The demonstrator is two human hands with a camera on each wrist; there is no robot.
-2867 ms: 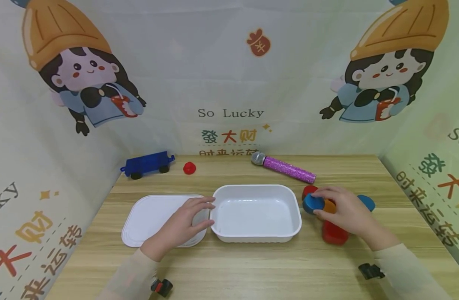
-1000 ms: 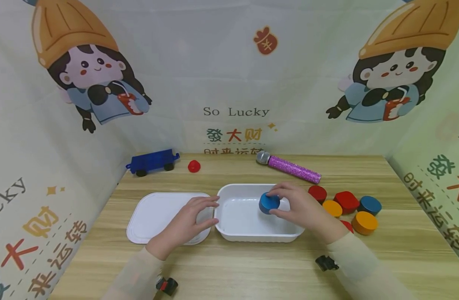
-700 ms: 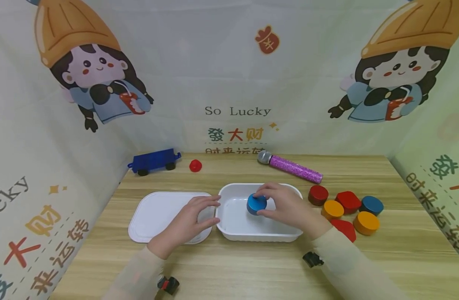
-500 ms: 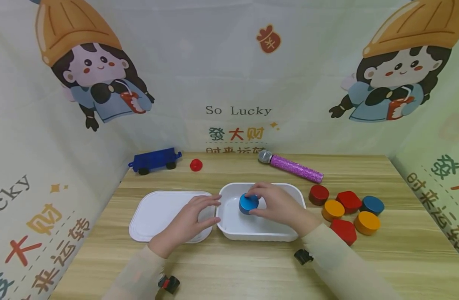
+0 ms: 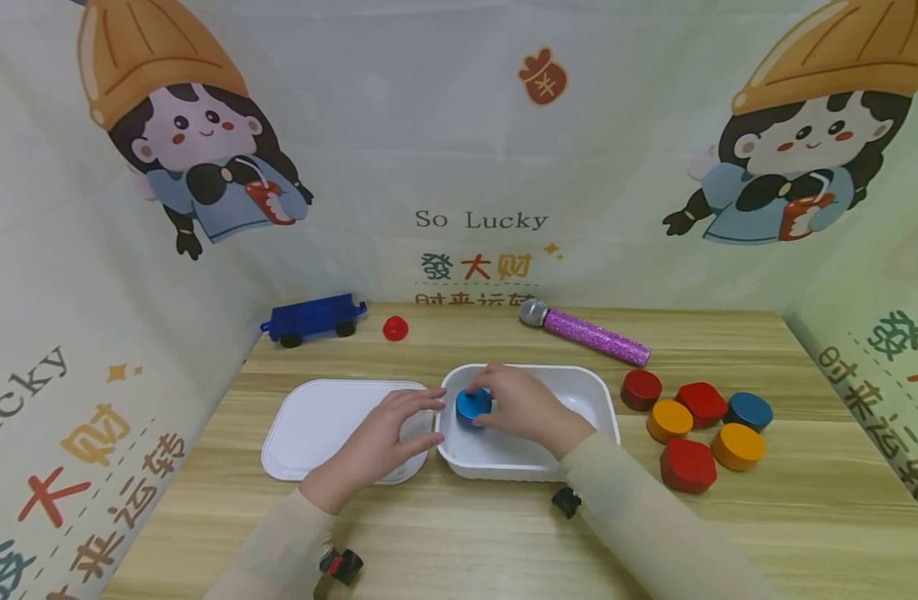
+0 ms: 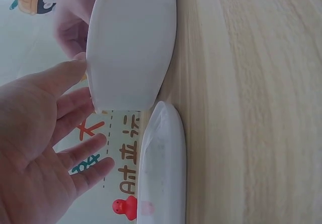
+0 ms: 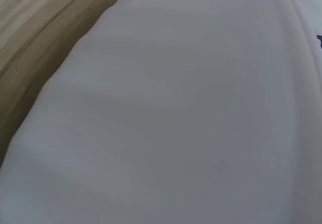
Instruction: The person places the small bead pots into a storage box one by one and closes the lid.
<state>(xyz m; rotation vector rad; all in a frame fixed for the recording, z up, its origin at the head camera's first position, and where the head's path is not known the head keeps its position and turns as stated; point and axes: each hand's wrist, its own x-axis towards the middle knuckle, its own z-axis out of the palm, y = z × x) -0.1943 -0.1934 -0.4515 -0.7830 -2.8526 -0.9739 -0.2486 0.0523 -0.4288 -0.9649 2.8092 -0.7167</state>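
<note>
A round blue block (image 5: pixel 473 407) is pinched between the thumb and fingers of my right hand (image 5: pixel 521 406), inside the left end of a white plastic box (image 5: pixel 534 475). Whether the block touches the box floor I cannot tell. My left hand (image 5: pixel 380 442) has its fingers spread and extended, with the fingertips at the box's left rim. In the left wrist view, the thumb of that hand (image 6: pixel 35 128) meets the rim. Left of the box, partly under the left hand, lies a flat white lid (image 5: pixel 331 425). The box's side wall (image 7: pixel 176 108) fills most of the right wrist view.
Right of the box sit red blocks (image 5: pixel 688 465), yellow blocks (image 5: pixel 739 447) and another blue block (image 5: pixel 749 412). Along the back lie a blue toy wagon (image 5: pixel 314 318), a small red rubber duck (image 6: pixel 126 207) and a glittery purple microphone (image 5: pixel 594 335). A printed cloth (image 5: pixel 354 167) surrounds the table.
My right hand took hold of the blue block among the blocks on the right and carried it leftward over the box to its left end. The left hand stays at the rim.
</note>
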